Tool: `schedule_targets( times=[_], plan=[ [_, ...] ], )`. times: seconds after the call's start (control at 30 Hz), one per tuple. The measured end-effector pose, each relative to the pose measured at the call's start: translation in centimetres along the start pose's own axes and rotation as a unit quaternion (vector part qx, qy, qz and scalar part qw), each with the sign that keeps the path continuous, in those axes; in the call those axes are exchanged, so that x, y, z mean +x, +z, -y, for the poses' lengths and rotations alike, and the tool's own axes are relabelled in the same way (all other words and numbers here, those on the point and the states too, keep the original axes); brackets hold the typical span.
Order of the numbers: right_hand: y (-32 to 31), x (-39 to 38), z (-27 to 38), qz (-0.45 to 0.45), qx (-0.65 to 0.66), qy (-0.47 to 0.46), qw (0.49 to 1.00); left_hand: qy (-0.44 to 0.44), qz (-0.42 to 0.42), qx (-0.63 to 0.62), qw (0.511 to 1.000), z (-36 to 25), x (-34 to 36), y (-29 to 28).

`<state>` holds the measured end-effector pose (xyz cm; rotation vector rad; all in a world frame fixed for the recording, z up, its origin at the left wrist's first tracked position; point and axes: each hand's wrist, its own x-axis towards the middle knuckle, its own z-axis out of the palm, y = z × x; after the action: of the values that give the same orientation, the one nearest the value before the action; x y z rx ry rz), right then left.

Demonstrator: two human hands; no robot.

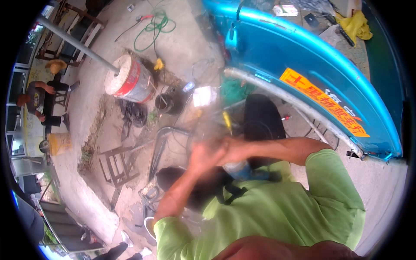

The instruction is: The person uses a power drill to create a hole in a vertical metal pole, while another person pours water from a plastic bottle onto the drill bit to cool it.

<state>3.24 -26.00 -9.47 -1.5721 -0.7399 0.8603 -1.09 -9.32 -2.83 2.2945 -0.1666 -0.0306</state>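
My hands meet in front of my knees, both blurred by motion. My left hand [204, 155] looks closed, fingers curled inward, and my right hand [232, 147] presses close beside it, also closed. A smeared grey-brown shape rises from between them; its kind cannot be made out. Just beyond the hands stands a slim yellow-handled tool [227, 122]. Below my right wrist a blue and pale cylindrical thing [237, 170] shows in part, the rest hidden by my arm and shirt.
To my right stands a blue vehicle side panel [260, 47] with an orange sticker. Ahead are a red and white bucket [130, 80] holding a pole, a dark pot [164, 104] and a green hose [154, 30]. A metal frame [117, 167] lies left; a person [39, 97] sits farther off.
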Motion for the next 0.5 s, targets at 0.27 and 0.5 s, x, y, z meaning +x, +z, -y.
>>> schedule_targets(
  times=[0.27,0.5],
  plan=[
    [-4.8,1.5,3.7,-0.125,0.124,0.073,0.982,-0.123,-0.126,-0.213,0.961,2.0,-1.7,-2.4],
    [-8.6,6.3,11.5,-0.198,0.385,0.015,0.901,-0.157,-0.236,-0.513,0.811,4.5,-11.1,-0.2]
  ],
)
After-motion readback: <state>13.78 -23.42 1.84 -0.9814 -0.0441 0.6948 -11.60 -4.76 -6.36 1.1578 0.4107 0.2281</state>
